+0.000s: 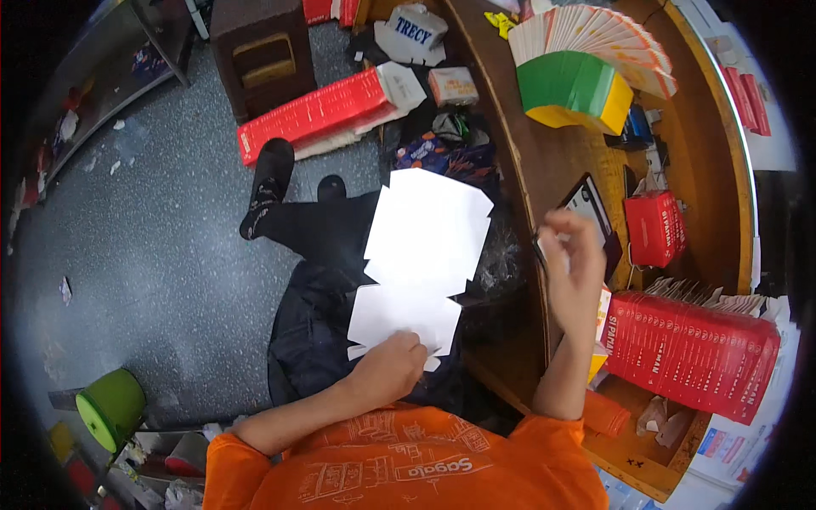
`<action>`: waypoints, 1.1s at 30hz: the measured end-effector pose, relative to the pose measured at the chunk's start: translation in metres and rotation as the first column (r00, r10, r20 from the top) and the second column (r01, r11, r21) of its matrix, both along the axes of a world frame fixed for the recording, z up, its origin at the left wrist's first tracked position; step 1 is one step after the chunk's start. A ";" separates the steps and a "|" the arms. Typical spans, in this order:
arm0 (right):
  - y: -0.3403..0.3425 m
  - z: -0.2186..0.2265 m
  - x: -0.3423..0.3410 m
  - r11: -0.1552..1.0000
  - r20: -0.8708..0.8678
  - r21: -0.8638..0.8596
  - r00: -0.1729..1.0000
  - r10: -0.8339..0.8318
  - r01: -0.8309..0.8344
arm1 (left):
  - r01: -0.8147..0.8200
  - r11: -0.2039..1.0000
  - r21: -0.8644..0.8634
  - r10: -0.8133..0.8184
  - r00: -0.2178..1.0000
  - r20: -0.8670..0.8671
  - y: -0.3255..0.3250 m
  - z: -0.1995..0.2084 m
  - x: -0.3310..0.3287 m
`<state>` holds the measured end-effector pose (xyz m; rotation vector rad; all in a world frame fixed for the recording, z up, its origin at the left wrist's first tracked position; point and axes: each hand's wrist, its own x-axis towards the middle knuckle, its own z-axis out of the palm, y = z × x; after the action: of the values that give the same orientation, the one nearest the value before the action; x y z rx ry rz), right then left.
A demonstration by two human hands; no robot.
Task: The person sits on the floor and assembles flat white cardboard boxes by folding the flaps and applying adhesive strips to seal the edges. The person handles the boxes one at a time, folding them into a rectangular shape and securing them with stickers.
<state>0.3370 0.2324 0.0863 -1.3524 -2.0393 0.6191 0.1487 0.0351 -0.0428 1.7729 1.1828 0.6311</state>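
Grey floor [195, 280] flanks a wooden counter [552, 161]; left hand [391, 369] grips white card [429, 229], right hand [574, 263] loosely cupped

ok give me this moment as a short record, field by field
white card: spread out, notched edges, over dark trousers
left grip: closed on the card's near end
right grip: raised by the wooden counter, curled; whether it holds anything is unclear
on the counter: green-fronted fanned stack farther off, red stack nearer
floor: grey, speckled; long red stack near a foot, green bin at left
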 end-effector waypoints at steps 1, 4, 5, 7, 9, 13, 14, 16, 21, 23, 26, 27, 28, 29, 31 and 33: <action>-0.018 -0.004 0.001 0.998 -0.019 -0.067 1.000 0.010 -0.012 | -0.062 0.997 -0.052 0.065 0.996 0.058 -0.006 -0.006 0.003; -0.050 -0.012 0.011 0.994 -0.026 -0.108 1.000 0.002 -0.004 | -0.190 0.971 -0.143 0.213 0.962 0.170 -0.010 -0.020 0.007; -0.054 -0.014 0.013 0.995 0.016 -0.097 1.000 -0.011 0.012 | -0.212 0.968 -0.135 0.234 0.956 0.179 -0.009 -0.018 0.007; -0.058 -0.017 0.020 0.994 0.051 -0.096 0.998 -0.043 0.048 | -0.229 0.967 -0.115 0.249 0.946 0.208 -0.006 -0.017 0.007; -0.061 -0.024 0.023 0.979 0.037 -0.197 0.998 -0.048 0.054 | -0.220 0.969 -0.115 0.242 0.941 0.236 -0.004 -0.015 0.006; -0.085 -0.031 0.032 0.756 0.189 -0.653 0.978 0.089 0.058 | -0.249 0.936 -0.247 0.318 0.901 0.296 0.000 -0.003 0.007; -0.093 -0.036 0.035 0.646 0.272 -0.759 0.941 0.200 0.082 | -0.251 0.916 -0.313 0.348 0.885 0.310 0.000 0.003 0.006; -0.115 -0.053 0.035 0.503 0.183 -0.863 0.955 0.233 0.043 | -0.218 0.916 -0.336 0.331 0.885 0.328 -0.002 0.003 0.006; -0.151 -0.067 0.015 0.552 0.084 -0.821 0.987 -0.140 0.148 | -0.199 0.831 -0.519 0.420 0.836 0.353 -0.002 0.001 0.010; -0.164 -0.086 0.017 0.761 0.108 -0.628 0.987 -0.120 0.162 | -0.247 0.783 -0.571 0.496 0.801 0.335 -0.003 -0.007 0.017; -0.174 -0.104 0.015 0.857 0.090 -0.457 0.971 -0.221 0.237 | -0.309 0.792 -0.527 0.519 0.794 0.316 0.002 -0.013 0.024; -0.176 -0.106 0.014 0.859 0.071 -0.432 0.960 -0.271 0.275 | -0.317 0.790 -0.525 0.523 0.795 0.307 0.003 -0.016 0.026; -0.178 -0.107 0.014 0.878 0.089 -0.402 0.965 -0.246 0.260 | -0.326 0.788 -0.523 0.527 0.796 0.298 0.003 -0.020 0.028; -0.181 -0.108 0.015 0.896 0.105 -0.372 0.970 -0.221 0.244 | -0.336 0.786 -0.519 0.530 0.798 0.287 0.003 -0.021 0.030; -0.181 -0.106 0.010 0.912 0.078 -0.352 0.978 -0.195 0.210 | -0.362 0.801 -0.478 0.530 0.800 0.281 0.003 -0.021 0.033; -0.180 -0.097 0.000 0.910 -0.004 -0.372 0.980 -0.201 0.185 | -0.355 0.818 -0.452 0.511 0.809 0.289 0.002 -0.021 0.034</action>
<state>0.3373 0.0523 -0.0108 -1.7165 -1.7821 0.9684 0.1825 0.0367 -0.0636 0.9744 1.3262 0.9172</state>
